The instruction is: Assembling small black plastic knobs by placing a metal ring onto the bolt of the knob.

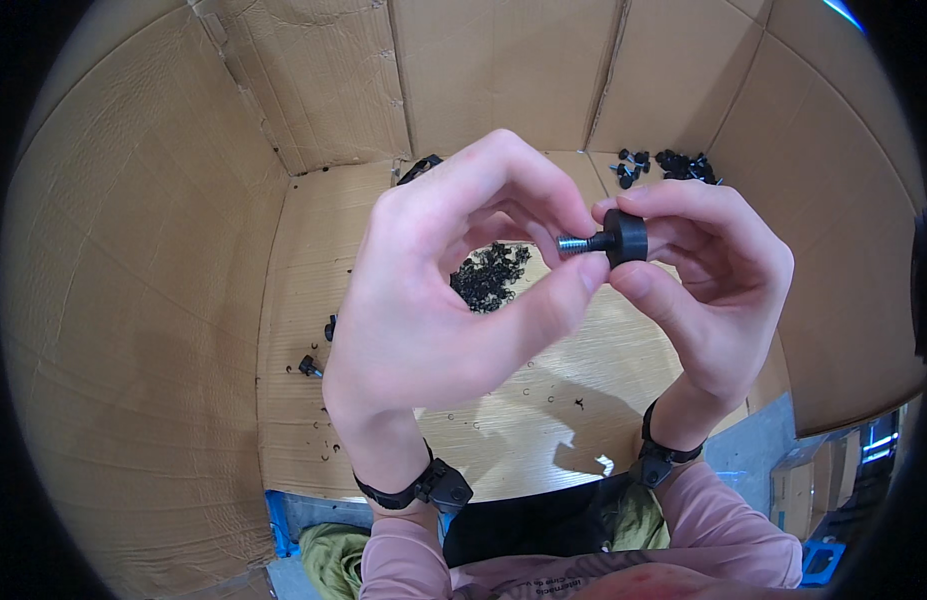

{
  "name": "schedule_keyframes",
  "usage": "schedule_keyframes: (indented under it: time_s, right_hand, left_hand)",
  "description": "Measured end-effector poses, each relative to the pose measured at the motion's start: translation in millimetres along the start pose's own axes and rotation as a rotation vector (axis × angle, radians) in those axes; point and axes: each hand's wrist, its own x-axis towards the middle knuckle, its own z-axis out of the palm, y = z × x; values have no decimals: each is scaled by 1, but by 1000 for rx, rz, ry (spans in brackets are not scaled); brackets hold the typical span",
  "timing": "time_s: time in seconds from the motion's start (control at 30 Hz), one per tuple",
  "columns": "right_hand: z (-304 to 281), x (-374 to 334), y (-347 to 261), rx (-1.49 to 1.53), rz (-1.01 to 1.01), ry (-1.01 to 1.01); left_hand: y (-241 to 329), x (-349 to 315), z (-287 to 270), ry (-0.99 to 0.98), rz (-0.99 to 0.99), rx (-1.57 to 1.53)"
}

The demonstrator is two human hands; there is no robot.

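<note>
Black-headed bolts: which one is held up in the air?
The bolt gripped by the right hand, its silver thread pointing left; the other bolts lie on the cardboard.

Black pile [488, 278] partly behind left hand [418, 290]

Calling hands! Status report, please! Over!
Right hand pinching black knob. Left hand close around its threaded stud, contact unclear. Small black pieces piled on tabletop below, nothing blocking the knob.

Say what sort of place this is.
Probably a workbench for small parts: brown cardboard walls surround a pale wood-patterned tabletop bearing a heap of tiny black clips, and a black round knob with a silver threaded stud is held above.
</note>
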Motion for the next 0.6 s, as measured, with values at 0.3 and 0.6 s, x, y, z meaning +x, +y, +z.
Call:
schedule_keyframes:
  time_s: [0.3,0.6]
  right_hand:
    - [0,-2,0,69,31,8]
    - [-4,0,7,-2,-81,-40]
  left_hand:
    - [-3,1,-4,-16,79,103]
    - [-6,5,1,186,45,274]
